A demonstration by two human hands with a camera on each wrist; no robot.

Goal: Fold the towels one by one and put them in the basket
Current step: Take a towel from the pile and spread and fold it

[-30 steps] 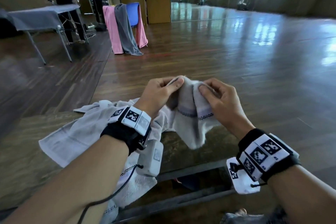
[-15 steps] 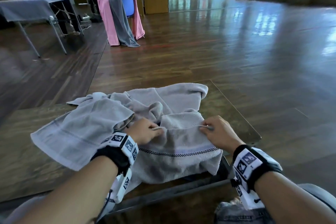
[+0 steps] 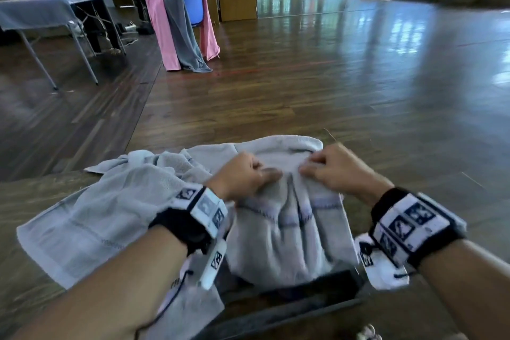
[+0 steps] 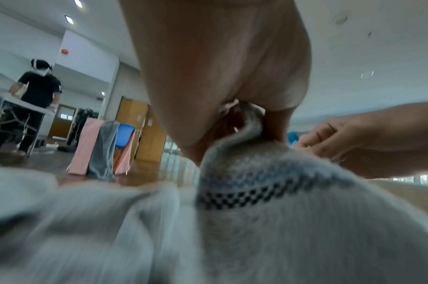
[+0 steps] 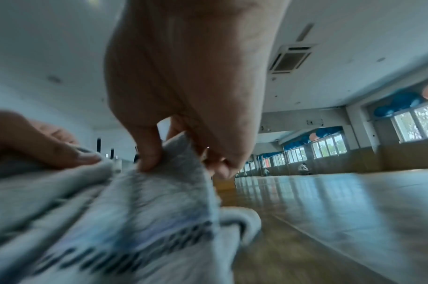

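My left hand (image 3: pixel 242 174) and my right hand (image 3: pixel 335 171) sit close together, and each one pinches the top edge of the grey towel (image 3: pixel 287 232). In the right wrist view my thumb and fingers (image 5: pixel 147 153) squeeze a fold of cloth. In the left wrist view the cloth goes up between my fingers, so both hands are clamped on the same towel.

The towel hangs from my hands over the near edge of the worktop (image 3: pixel 24 196). It is bunched up, with long wrinkles under the dark checked stripe. I think the fold may come out crooked, because my hands hold it so near each other and the corners are not lined up. I cannot tell if I hold the real corners or just a bit of the edge.

A second towel (image 3: pixel 91 215) lies crumpled on the left part of the worktop, touching the one I hold. If I pull hard, I think it could drag along or slide off the near edge.

I do not see the basket anywhere, so I cannot tell how far I must carry the towel. A loose fold may fall open on the way.

Far off on the floor, a blue chair (image 3: pixel 193 3) has pink and grey cloths on it.
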